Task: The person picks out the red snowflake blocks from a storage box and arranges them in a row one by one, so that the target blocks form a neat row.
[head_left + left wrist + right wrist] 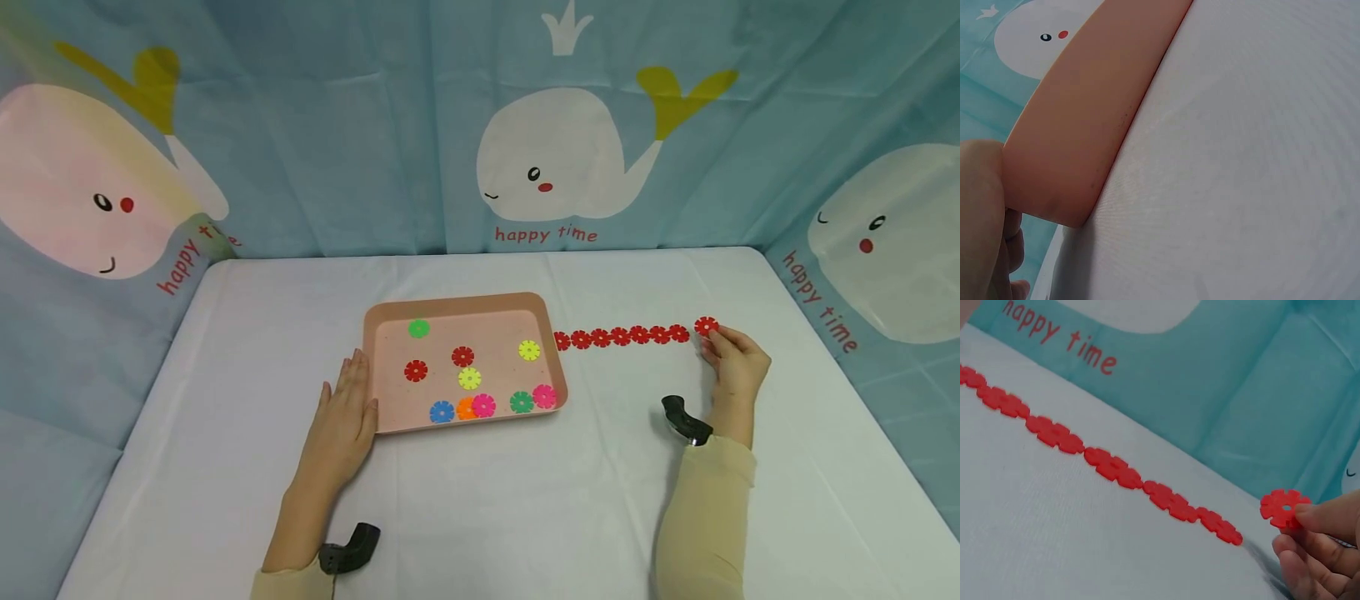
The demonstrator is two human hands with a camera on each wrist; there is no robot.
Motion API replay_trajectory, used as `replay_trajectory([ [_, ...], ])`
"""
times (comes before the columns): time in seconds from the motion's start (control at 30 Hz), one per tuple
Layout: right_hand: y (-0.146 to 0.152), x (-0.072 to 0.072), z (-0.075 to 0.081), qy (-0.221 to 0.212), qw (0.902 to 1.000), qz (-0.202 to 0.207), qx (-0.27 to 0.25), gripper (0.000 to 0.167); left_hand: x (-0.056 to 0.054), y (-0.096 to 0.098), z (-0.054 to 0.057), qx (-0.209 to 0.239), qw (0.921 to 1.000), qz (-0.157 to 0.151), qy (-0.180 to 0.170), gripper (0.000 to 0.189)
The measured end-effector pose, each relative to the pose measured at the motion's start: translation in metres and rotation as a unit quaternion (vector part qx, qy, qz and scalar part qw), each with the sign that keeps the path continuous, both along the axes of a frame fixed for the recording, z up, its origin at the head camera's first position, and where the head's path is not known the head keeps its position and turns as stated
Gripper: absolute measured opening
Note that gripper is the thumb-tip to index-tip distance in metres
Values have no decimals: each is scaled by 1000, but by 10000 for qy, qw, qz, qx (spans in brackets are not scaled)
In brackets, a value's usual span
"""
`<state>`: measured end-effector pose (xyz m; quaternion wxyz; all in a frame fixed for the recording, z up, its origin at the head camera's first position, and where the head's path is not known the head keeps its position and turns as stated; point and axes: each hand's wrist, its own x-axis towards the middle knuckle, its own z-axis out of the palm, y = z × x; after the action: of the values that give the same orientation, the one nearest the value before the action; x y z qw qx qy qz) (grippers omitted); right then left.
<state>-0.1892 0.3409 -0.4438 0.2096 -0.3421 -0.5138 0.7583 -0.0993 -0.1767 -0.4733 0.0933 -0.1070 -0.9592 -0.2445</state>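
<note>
My right hand pinches a red notched plastic disc between thumb and fingers. In the right wrist view, that disc is above the table, just past the right end of a row of red notched discs. The row's discs lie flat, edge to edge; whether they interlock I cannot tell. It stretches rightward from the right side of a shallow pink tray. Against the tray's left side rests my left hand, fingers straight. The left wrist view shows the tray's outer wall beside that hand.
Inside the tray lie loose discs: two red, two yellow, and several others in green, blue, orange and pink. A white cloth covers the table. Blue curtains with printed whales stand behind and at both sides.
</note>
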Motion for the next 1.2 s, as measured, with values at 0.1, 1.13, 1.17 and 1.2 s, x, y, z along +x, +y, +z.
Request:
replay_trajectory([
  [0.1,-2,0,0,8,9998,-17,192,10,1,0,0,2,10000,-11,22,58],
  [1.13,3,-5,-11,-394,9942,-565,825,12,0,0,0,29,9999,-37,123,58],
  [1.17,3,-5,-12,-400,9939,-584,842,14,0,0,0,35,9999,-41,128,58],
  [1.2,3,-5,-12,-427,9934,-583,890,14,0,0,0,35,9999,-42,129,58],
])
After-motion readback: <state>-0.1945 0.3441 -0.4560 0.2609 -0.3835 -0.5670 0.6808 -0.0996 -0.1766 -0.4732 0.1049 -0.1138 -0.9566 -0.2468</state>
